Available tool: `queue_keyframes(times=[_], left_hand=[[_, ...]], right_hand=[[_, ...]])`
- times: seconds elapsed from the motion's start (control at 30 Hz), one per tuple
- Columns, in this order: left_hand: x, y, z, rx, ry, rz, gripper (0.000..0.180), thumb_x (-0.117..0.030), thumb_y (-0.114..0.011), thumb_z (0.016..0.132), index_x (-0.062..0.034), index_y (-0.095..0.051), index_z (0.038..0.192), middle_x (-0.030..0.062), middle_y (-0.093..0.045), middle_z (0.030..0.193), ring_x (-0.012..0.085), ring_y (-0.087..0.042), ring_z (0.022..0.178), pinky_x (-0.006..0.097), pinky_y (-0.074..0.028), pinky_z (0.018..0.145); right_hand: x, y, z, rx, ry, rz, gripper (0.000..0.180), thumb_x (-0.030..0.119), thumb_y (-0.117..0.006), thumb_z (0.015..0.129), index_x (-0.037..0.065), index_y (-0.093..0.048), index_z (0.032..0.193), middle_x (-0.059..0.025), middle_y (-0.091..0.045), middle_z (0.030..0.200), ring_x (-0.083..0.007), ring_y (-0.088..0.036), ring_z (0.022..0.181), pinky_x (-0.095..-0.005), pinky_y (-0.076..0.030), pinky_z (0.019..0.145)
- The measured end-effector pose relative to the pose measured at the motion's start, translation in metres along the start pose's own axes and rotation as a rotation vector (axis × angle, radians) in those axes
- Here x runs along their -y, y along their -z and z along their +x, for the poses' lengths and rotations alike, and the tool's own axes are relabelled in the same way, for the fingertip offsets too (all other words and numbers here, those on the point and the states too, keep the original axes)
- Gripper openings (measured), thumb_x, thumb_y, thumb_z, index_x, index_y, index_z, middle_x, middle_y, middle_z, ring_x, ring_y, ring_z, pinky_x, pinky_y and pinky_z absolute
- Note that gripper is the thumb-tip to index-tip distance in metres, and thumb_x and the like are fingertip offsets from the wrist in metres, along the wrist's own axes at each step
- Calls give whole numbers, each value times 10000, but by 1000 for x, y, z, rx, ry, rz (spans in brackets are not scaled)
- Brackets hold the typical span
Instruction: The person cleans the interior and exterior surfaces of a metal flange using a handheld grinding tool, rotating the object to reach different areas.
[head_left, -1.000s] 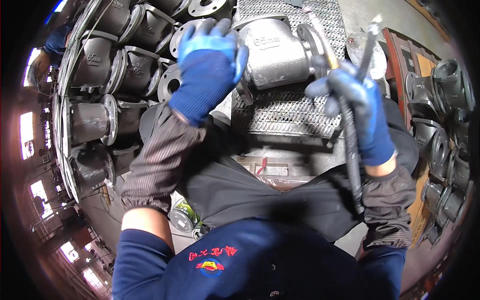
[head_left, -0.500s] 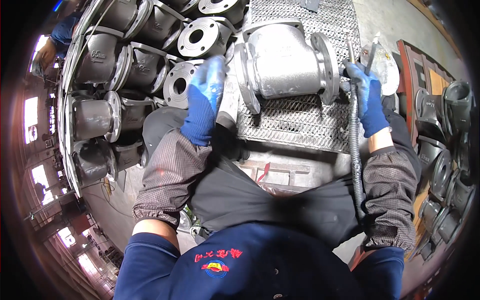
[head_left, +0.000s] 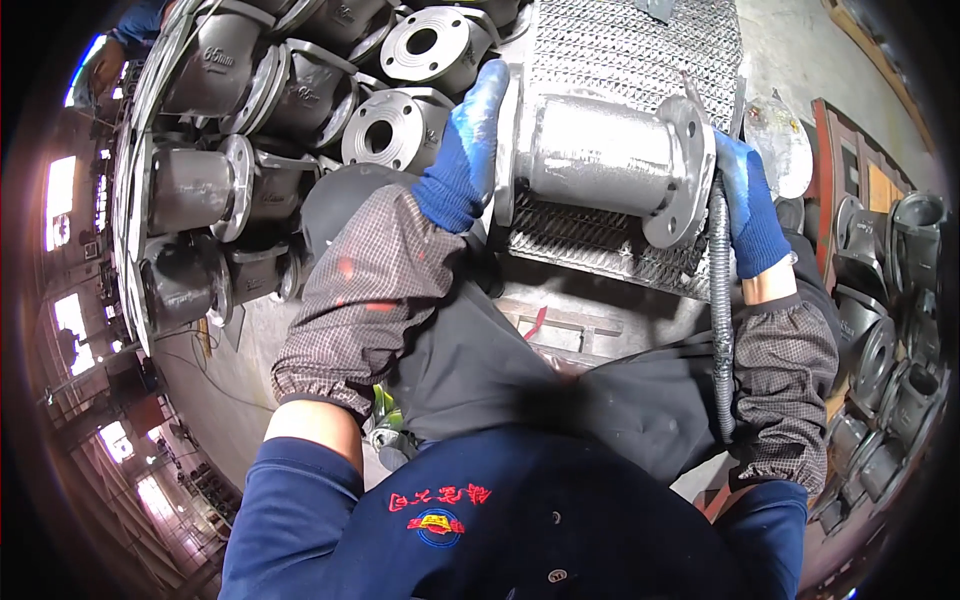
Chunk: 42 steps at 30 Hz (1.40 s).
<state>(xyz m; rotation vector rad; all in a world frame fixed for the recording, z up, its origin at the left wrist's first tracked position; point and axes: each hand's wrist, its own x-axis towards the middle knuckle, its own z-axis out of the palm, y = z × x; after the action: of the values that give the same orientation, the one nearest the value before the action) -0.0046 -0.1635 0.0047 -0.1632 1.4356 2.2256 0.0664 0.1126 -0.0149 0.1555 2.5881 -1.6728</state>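
Note:
A silver-grey flanged valve body lies on its side on a slatted metal mesh surface before me. My left hand, in a blue glove, is pressed along its left flange, gripping the rim. At the right flange is my gloved right hand, its fingers partly hidden behind the metal. A ribbed flexible metal hose runs down from that hand beside my right forearm. The tool end of the hose is mostly out of sight behind the flange.
Rows of similar flanged castings are stacked at the left, close to my left arm. More castings stand at the right beside a reddish-brown frame. A clear plastic bag lies past my right hand. At the far upper left, another person's hand shows.
The valve body has been turned, so its square top flange no longer faces away from me. My left hand has moved right and up onto the left flange; my right hand has closed in on the right flange.

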Motion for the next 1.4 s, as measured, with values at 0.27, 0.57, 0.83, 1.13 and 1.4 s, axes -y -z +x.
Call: queue_keyframes(times=[0.27,0.57,0.83,1.13,1.4], left_hand=[[21,11,-5,-94,190,-153,444,-346,-412,933,-13,-463,1223,147,-585,1115,241,-595,972,364,-488,870],[30,24,-2,59,107,-173,460,-362,-407,943,-21,-443,1249,131,-564,1152,218,-578,1004,341,-472,891],[31,30,-42,99,-146,268,459,-355,-296,986,-40,-389,1308,96,-491,1244,152,-478,1130,300,-376,986],[5,-5,-41,-15,-109,256,504,-401,-435,926,10,-477,1215,137,-567,1138,191,-575,990,300,-463,861],[-10,22,-39,195,-665,906,399,-183,-444,929,0,-425,1283,151,-455,1294,232,-477,1167,347,-373,1007]], right_hand=[[-10,-5,-3,90,179,-441,270,168,-418,924,-31,-586,999,-61,-619,842,-118,-587,721,-248,-487,657],[-7,-2,-29,25,133,-253,256,127,-452,878,-22,-606,1019,-89,-628,826,-149,-592,746,-260,-460,698],[5,-37,-57,-244,-355,375,337,217,-505,894,-50,-590,1081,-61,-634,903,-105,-566,784,-226,-455,721],[6,-26,-47,-223,-245,397,287,195,-493,889,-48,-597,1000,-87,-624,821,-117,-570,713,-253,-472,652],[11,-26,-43,-93,-492,602,302,206,-424,905,-16,-581,1039,-75,-609,951,-147,-585,829,-265,-485,743]])
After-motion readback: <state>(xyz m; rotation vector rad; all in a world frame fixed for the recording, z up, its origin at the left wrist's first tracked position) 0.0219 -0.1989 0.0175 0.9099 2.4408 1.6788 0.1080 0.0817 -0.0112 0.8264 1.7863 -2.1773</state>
